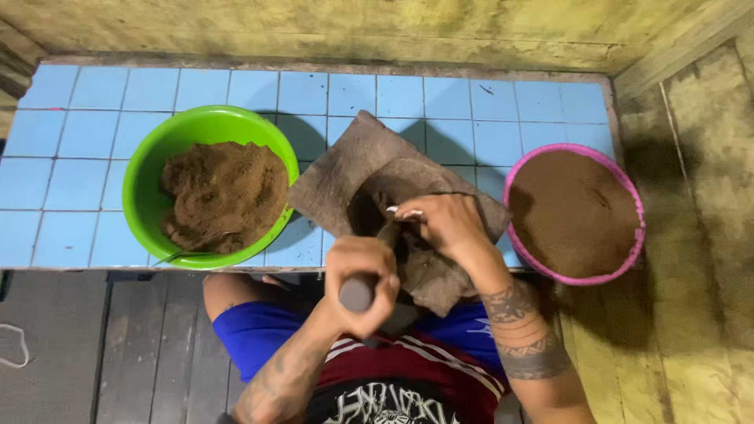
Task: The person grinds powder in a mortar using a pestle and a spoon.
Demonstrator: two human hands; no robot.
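My left hand (360, 281) is closed around the end of a grey rod-like handle (356, 294), held upright over a brown cloth (369, 161). My right hand (444, 225) grips the gathered folds of that cloth near the counter's front edge. The cloth lies spread on the blue tiled counter (408, 98) between two bowls. A green bowl (157, 153) to the left holds a lumpy brown mass (224, 192) with a spoon (184, 253) at its front rim. A pink-rimmed bowl (632, 192) to the right is filled with smooth brown powder (573, 212).
A yellowed wall (353, 27) runs behind the counter and another stands on the right (707, 235). A dark wooden floor (94, 345) lies below left. My knees in blue shorts (251, 326) sit under the counter's edge.
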